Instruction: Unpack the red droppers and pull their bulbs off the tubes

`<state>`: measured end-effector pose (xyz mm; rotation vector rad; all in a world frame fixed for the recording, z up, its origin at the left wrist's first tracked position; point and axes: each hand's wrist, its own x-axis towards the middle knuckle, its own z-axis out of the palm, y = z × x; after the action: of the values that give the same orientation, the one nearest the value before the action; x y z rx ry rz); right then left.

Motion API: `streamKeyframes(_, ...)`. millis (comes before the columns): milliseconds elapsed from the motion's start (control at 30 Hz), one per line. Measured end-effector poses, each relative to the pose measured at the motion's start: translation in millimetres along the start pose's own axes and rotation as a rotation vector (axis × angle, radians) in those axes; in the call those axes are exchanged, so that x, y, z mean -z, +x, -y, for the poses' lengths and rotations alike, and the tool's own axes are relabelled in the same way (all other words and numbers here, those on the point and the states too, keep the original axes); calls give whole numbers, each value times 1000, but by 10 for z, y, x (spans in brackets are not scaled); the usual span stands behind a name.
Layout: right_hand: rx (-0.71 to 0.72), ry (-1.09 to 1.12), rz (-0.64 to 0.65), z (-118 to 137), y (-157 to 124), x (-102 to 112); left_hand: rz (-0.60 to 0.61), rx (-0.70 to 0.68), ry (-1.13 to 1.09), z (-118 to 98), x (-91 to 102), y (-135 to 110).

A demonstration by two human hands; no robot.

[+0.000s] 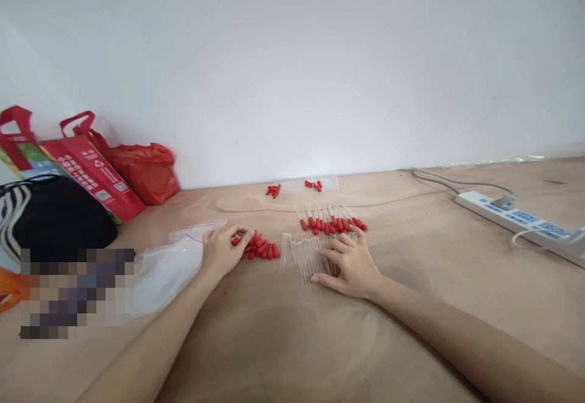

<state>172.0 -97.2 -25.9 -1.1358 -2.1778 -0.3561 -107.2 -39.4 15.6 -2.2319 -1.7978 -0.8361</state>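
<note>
My left hand [227,246] is at the left side of a pile of red rubber dropper bulbs [261,247]. Its thumb and fingers are bent into a pinch, with a bit of red showing between them. Fingers apart, my right hand [350,264] rests over the right end of a row of clear thin glass tubes [307,258], hiding some of them. Just behind that hand lies a row of droppers [331,225], glass tubes fitted with red bulbs that point toward me. Two more loose tubes [284,252] lie between the pile and the row.
Clear plastic bags [169,272] lie left of my left hand. At the wall are a small bag [331,182] and a few red pieces [273,191]. Red bags [95,174] and a black bag [59,217] stand left. A power strip [516,217] with cords lies right.
</note>
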Motion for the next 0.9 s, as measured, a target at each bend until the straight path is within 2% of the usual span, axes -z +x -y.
streamKeyframes(133,-71,20,-94,-53,-6,43,-145,6,16,53,29,12)
streamKeyframes(233,-129,8,-153,-164,-26,136,-218,-16,32,-34,67,54)
streamKeyframes(333,-166,-55,-165,-299,-91,225,-87,-109,9,-308,50,146)
streamKeyframes(467,-217,-123,-152,-432,-223,261,245,-219,-3,-764,-152,334)
streamKeyframes(567,-250,-116,-175,-474,-287,250,313,-213,-3,-974,-384,470)
streamKeyframes(700,-300,-113,-156,-478,-299,231,412,-150,-21,-1010,-617,586)
streamKeyframes(900,-514,-207,36,-470,-285,180,501,-85,-55,-940,-730,644)
